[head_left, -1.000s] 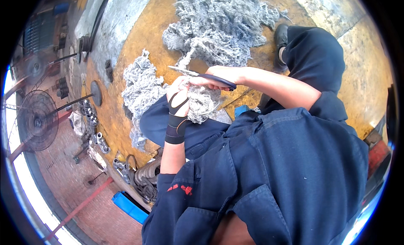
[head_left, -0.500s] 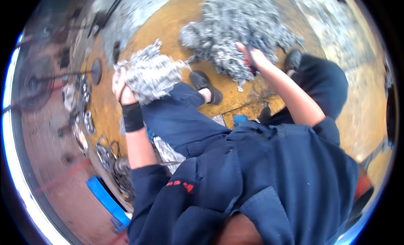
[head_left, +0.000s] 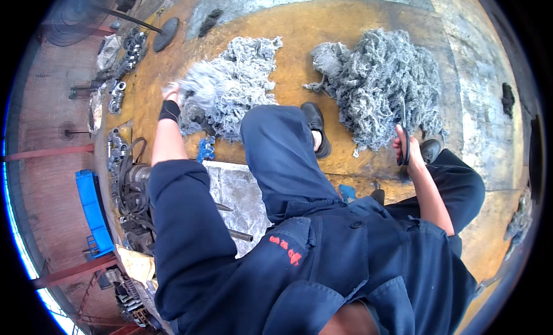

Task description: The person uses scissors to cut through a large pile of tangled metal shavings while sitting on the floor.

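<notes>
My left hand (head_left: 171, 94), with a black band at the wrist, is closed on the edge of a motion-blurred clump of grey yarn scraps (head_left: 201, 86). That clump lies over the left pile of grey yarn (head_left: 246, 76); where one ends and the other begins is hard to tell. On the right, my right hand (head_left: 410, 149) grips black-handled scissors (head_left: 403, 133) by the loops. Their blades point away from me, over the near edge of the larger right pile of tangled grey yarn (head_left: 383, 84).
A round-based stand (head_left: 166, 34) stands at the far left. Metal parts (head_left: 117, 98) line the yellow floor's left side. Near my left knee lie a small blue item (head_left: 205, 149) and a grey-white sheet (head_left: 233, 188). A blue bench-like object (head_left: 94, 211) is farther left.
My left hand has carried the clump from beside my left knee to the left pile. My right hand has drawn back from the right pile, bringing the scissors into clear view.
</notes>
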`<state>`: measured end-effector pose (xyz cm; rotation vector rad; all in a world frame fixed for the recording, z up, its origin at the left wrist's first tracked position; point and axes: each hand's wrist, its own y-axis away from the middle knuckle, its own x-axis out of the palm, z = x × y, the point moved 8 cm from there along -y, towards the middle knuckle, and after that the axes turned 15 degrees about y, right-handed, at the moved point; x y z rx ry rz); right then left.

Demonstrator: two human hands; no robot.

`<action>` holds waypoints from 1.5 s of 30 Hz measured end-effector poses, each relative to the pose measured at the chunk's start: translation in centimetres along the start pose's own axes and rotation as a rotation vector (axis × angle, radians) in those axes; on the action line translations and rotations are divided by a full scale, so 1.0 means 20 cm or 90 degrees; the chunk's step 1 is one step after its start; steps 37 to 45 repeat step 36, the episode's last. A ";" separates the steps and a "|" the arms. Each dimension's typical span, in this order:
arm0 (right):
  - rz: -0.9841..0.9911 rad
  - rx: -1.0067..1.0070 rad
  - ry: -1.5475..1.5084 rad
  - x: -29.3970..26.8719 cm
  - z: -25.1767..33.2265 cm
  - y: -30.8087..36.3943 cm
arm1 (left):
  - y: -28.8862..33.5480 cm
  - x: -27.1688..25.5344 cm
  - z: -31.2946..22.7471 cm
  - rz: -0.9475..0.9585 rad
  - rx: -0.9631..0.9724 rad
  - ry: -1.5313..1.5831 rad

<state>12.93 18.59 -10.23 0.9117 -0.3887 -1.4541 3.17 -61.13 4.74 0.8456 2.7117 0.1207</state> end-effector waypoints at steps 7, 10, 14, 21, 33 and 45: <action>-0.006 -0.023 -0.053 -0.14 0.19 0.15 | 0.19 0.13 0.66 0.076 -0.147 0.036; -0.039 -0.075 0.001 -0.25 0.31 0.18 | 0.21 0.14 0.62 0.066 -0.138 0.065; -0.113 -0.155 -0.015 -0.51 0.48 0.29 | 0.29 0.47 0.35 0.218 -0.103 0.127; -0.144 -0.228 0.051 -0.85 0.69 0.24 | 1.13 1.47 -0.02 0.558 -0.064 0.147; -0.313 -0.194 0.666 -0.85 0.72 -0.02 | 2.08 2.52 0.86 0.738 0.255 -0.413; -0.280 -0.143 0.616 -0.93 0.72 -0.01 | 2.42 2.86 0.78 0.834 0.410 -0.411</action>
